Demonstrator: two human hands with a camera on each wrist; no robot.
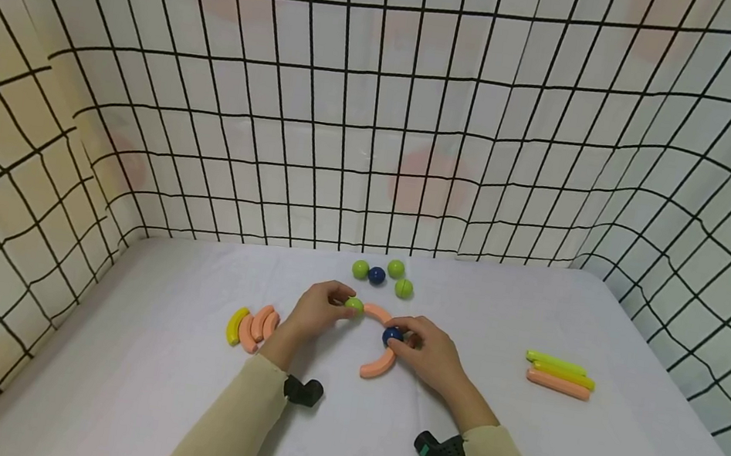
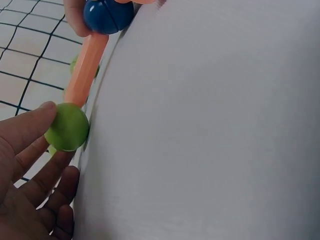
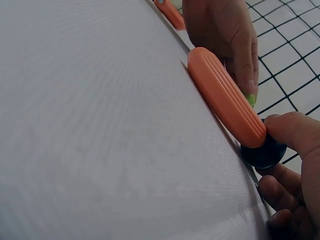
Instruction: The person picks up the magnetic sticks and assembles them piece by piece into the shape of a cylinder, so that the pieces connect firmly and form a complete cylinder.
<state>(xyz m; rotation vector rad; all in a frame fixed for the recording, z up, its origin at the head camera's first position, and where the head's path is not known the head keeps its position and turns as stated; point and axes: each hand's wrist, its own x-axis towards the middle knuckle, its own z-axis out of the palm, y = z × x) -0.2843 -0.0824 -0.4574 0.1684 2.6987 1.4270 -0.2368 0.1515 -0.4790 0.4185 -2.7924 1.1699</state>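
Note:
My left hand (image 1: 323, 312) pinches a green ball (image 1: 354, 306) between thumb and fingers, just above the white tabletop. One end of a curved orange stick (image 1: 378, 312) meets that ball; its other end meets a dark blue ball (image 1: 392, 335). Thumb and fingers of my right hand (image 1: 427, 350) hold the blue ball. A second curved orange stick (image 1: 377, 364) runs from the blue ball toward me. The left wrist view has the green ball (image 2: 67, 127) at the thumb tip; in the right wrist view, the ribbed near stick (image 3: 227, 97) touches the blue ball (image 3: 264, 151).
Beyond my hands lie several loose balls, green (image 1: 404, 289) and blue (image 1: 376, 275). Curved sticks, one yellow (image 1: 235, 326) and several orange (image 1: 248, 334), lie to the left. Straight yellow (image 1: 562, 375) and orange (image 1: 558, 384) sticks lie right. Black netting (image 1: 379, 129) surrounds the table.

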